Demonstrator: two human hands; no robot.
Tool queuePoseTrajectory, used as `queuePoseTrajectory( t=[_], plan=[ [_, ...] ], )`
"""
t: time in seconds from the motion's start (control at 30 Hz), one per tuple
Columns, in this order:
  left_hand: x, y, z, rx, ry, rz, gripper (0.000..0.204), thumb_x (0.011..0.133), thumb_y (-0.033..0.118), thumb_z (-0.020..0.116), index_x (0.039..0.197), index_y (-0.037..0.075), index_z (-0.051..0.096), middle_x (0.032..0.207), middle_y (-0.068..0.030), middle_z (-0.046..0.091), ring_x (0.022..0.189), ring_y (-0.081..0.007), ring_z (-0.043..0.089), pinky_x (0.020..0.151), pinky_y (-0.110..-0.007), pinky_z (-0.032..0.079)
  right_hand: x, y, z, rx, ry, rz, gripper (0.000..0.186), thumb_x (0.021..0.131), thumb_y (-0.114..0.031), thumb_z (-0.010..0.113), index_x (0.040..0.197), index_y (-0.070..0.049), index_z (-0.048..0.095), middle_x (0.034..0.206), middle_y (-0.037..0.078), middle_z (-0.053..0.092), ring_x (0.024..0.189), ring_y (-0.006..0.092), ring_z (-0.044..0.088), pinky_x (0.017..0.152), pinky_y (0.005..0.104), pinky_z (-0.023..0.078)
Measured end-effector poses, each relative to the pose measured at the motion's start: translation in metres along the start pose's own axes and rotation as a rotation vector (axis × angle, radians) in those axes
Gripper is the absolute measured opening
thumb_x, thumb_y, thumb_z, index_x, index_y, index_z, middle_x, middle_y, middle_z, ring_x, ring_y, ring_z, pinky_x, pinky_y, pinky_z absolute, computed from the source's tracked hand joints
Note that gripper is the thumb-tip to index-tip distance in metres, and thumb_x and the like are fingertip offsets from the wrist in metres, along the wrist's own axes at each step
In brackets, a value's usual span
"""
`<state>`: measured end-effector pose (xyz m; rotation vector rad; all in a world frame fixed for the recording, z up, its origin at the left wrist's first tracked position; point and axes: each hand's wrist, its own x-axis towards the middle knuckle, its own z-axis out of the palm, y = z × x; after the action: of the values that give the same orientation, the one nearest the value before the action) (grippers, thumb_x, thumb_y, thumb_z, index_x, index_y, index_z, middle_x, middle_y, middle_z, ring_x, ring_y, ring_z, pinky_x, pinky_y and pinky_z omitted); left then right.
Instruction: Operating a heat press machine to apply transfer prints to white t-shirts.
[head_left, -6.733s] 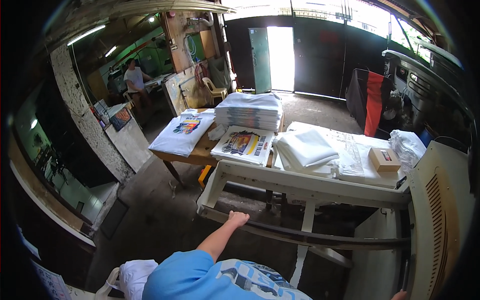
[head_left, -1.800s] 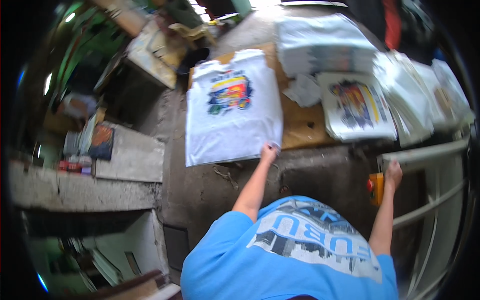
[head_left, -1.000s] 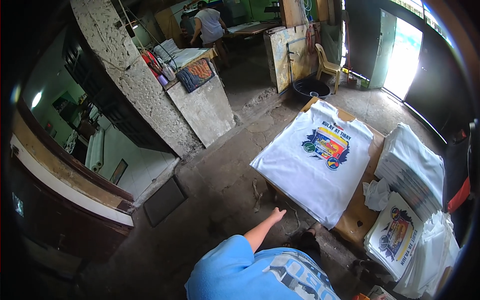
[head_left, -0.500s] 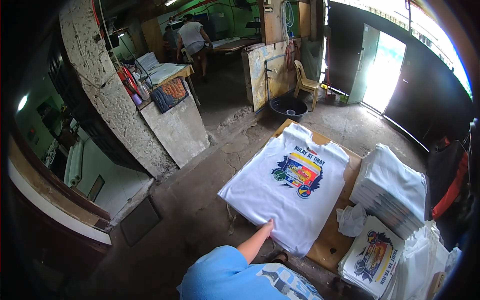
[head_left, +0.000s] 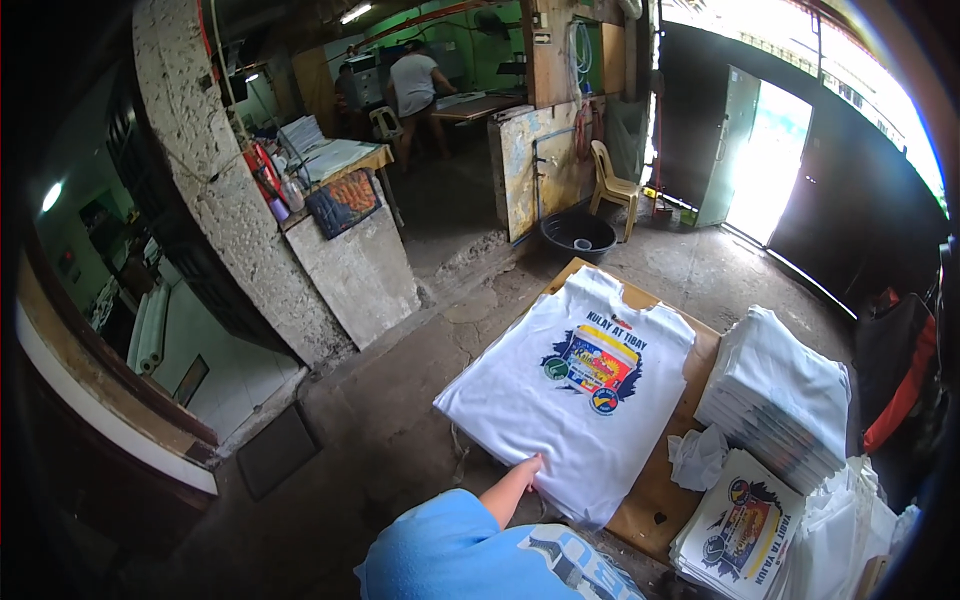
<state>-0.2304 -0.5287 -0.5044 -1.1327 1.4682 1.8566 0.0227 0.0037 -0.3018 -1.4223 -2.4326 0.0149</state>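
Observation:
White sleeveless shirts with a colourful print lie flat in a pile (head_left: 610,445) on a wooden table (head_left: 652,515). At the near hem of the top shirt, my left hand (head_left: 524,473) is closed on the cloth edge, its fingertips partly hidden by the fabric. My left arm reaches out from a light blue sleeve. My right hand is out of view. Right of the shirts lies a crumpled white piece (head_left: 698,457), beside a stack of printed white sheets or cloths (head_left: 735,525).
A tall stack of folded white shirts (head_left: 780,385) stands at the table's right, with more white cloth (head_left: 840,530) nearer me. Beyond the table are a black basin (head_left: 577,236) and a beige plastic chair (head_left: 613,185). A person (head_left: 412,85) bends over a far table.
The view has tilted slightly, so the table and shirts sit a little lower. My left hand stays at the hem. The far person now leans over the table.

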Motion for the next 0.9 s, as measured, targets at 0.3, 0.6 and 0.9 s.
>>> queuePoseTrajectory(
  t=[0.3, 0.6, 0.9],
  plan=[
    [-0.032, -0.098, -0.019, 0.201, 0.421, 0.227, 0.088, 0.075, 0.054, 0.051, 0.126, -0.010, 0.018, 0.119, -0.0285, 0.040, 0.109, -0.0285, 0.045, 0.087, -0.036, 0.039, 0.021, 0.057, 0.074, 0.523, 0.683, -0.697, 0.052, 0.083, -0.042, 0.036, 0.063, -0.002, 0.062, 0.068, 0.020, 0.060, 0.064, 0.0347, 0.059, 0.060, 0.0427, 0.048],
    [-0.082, -0.239, -0.079, 1.121, -0.077, -0.062, 0.041, 0.075, 0.035, 0.053, 0.100, 0.003, 0.058, 0.099, -0.0137, 0.059, 0.087, -0.0290, 0.058, 0.074, -0.039, 0.044, 0.016, 0.046, 0.050, 0.051, 0.023, -0.217, 0.049, 0.081, -0.039, 0.038, 0.063, 0.000, 0.062, 0.066, 0.020, 0.060, 0.063, 0.0341, 0.060, 0.058, 0.0423, 0.048],
    [-0.118, -0.254, -0.113, 0.953, 0.236, 0.166, 0.027, 0.073, 0.021, 0.050, 0.086, 0.001, 0.062, 0.094, -0.0162, 0.060, 0.083, -0.0278, 0.060, 0.070, -0.037, 0.046, 0.019, 0.045, 0.052, 0.011, -0.011, -0.143, 0.036, 0.083, -0.038, 0.040, 0.081, -0.005, 0.055, 0.075, 0.020, 0.059, 0.062, 0.0288, 0.061, 0.050, 0.0385, 0.051]
  ],
)
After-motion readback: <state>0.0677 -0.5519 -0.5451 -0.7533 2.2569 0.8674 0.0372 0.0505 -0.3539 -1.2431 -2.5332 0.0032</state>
